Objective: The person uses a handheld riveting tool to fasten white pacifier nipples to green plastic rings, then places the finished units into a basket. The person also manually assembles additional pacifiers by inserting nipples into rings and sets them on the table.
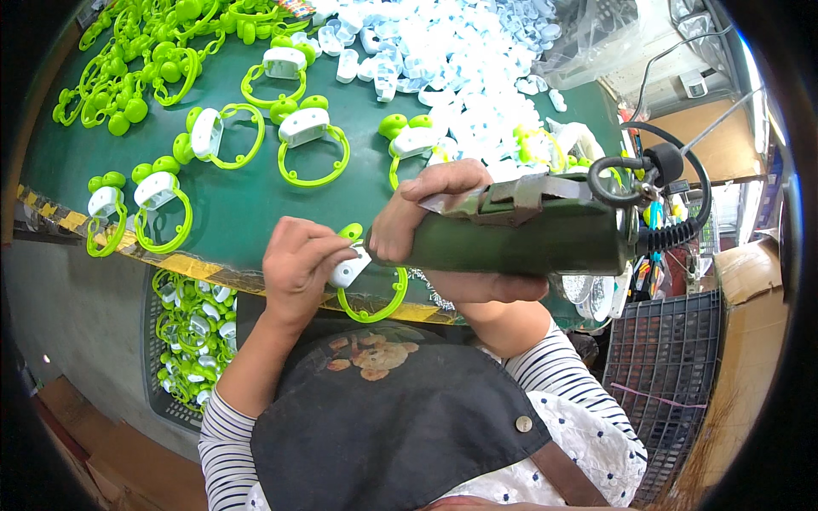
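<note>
Pinched nearly closed, my left hand (298, 264) has the upper left of a small white housing (348, 270) between thumb and fingers, at the front edge of the green table (247, 204). A thin green ring (372, 318) hangs off the housing toward me, near my apron (375, 417). Just beside it, my right hand (399, 226) is curled around a dark green power tool (520, 243); its tip is hidden, so I can't tell whether it touches the housing. I judge the piece very light: a hard, smooth shell that could twist or slip under pressure, with a ring likely to flex. The flat sides of the shell look the surest hold; the ring would give a poor one. The tool looks far heavier, best gripped round its body, as I have it. Beyond my hands, similar green-and-white pieces (302, 128) lie spaced out; farther off are a tangle of green parts (128, 72) and a heap of white shells (460, 55).
</note>
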Tool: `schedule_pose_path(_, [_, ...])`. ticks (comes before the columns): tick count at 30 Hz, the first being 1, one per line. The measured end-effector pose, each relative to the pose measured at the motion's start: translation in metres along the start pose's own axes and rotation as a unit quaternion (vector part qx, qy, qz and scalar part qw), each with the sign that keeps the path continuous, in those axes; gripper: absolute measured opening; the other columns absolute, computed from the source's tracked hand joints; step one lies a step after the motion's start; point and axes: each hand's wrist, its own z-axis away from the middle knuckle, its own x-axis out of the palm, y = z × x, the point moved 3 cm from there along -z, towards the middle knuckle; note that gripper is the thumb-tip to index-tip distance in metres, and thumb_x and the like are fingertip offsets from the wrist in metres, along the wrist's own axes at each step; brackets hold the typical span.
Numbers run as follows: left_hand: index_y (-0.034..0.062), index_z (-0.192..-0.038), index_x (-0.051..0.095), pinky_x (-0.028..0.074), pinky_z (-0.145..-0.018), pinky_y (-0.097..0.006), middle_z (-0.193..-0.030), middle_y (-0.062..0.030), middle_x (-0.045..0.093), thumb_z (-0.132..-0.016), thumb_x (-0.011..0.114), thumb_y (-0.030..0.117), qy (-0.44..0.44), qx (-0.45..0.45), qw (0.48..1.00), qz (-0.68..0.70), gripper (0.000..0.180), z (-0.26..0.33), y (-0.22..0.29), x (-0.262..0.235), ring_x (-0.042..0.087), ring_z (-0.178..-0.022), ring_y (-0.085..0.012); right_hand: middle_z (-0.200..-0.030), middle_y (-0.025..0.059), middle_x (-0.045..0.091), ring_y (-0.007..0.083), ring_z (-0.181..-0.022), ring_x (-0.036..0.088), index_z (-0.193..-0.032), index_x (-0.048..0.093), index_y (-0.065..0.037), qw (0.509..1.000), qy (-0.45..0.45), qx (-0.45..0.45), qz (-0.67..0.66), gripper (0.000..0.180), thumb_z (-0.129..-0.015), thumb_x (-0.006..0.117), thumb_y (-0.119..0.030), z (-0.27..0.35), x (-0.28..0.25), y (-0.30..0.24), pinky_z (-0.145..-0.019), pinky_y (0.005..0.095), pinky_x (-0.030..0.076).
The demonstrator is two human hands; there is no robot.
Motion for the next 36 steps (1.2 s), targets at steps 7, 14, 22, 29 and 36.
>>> schedule_pose_path(7, [0.0061,-0.091,0.070,0.047,-0.065,-0.035,-0.078,-0.0058,0.063,-0.065,0.080,-0.001,0.022,-0.037,0.999,0.008,0.029,0.003,-0.008,-0.008,0.057,-0.074,-0.0239,-0.075,0.0107,0.061,0.0180,-0.067,0.061,-0.114,0.047,0.004,0.998,-0.033,0.045,0.038,0.108,-0.062,0.056,-0.090,-0.009,0.001,0.012,-0.061,0.0302,0.051])
schedule_pose_path(14, [0.0063,-0.091,0.061,0.046,-0.071,-0.038,-0.081,-0.0060,0.059,-0.064,0.075,-0.005,-0.010,-0.027,1.000,-0.012,0.032,0.011,-0.012,0.010,0.057,-0.076,-0.0280,-0.084,0.0073,0.064,0.0132,-0.077,0.062,-0.111,0.051,-0.002,0.988,-0.134,0.037,0.071,0.055,-0.084,0.070,-0.046,-0.004,-0.001,0.049,-0.070,0.0272,0.049])
schedule_pose_path(22, [0.0060,-0.109,0.062,0.048,-0.068,-0.037,-0.081,-0.0065,0.063,-0.070,0.077,-0.003,0.003,-0.013,1.000,-0.010,0.042,0.017,-0.018,0.015,0.058,-0.076,-0.0256,-0.081,0.0101,0.065,0.0178,-0.075,0.063,-0.120,0.048,0.004,0.995,0.013,0.100,-0.005,0.109,-0.064,0.055,-0.090,-0.004,0.004,0.045,-0.065,0.0288,0.051])
schedule_pose_path(29, [0.0076,-0.117,0.064,0.049,-0.073,-0.036,-0.084,-0.0034,0.067,-0.068,0.079,-0.001,0.018,0.013,0.999,-0.036,0.052,0.016,-0.014,0.006,0.062,-0.083,-0.0236,-0.079,0.0095,0.063,0.0154,-0.071,0.062,-0.123,0.045,0.004,0.989,0.004,-0.040,-0.140,0.115,-0.059,0.060,-0.090,-0.010,0.005,0.026,-0.067,0.0271,0.052])
schedule_pose_path(36, [0.0087,-0.120,0.063,0.048,-0.075,-0.035,-0.085,-0.0024,0.068,-0.068,0.078,-0.002,0.023,0.035,0.995,-0.090,0.055,0.010,-0.003,-0.013,0.062,-0.084,-0.0221,-0.076,0.0103,0.062,0.0189,-0.069,0.062,-0.120,0.046,0.005,0.989,-0.031,-0.085,-0.121,0.120,-0.054,0.050,-0.095,-0.015,0.021,0.022,-0.066,0.0316,0.054])
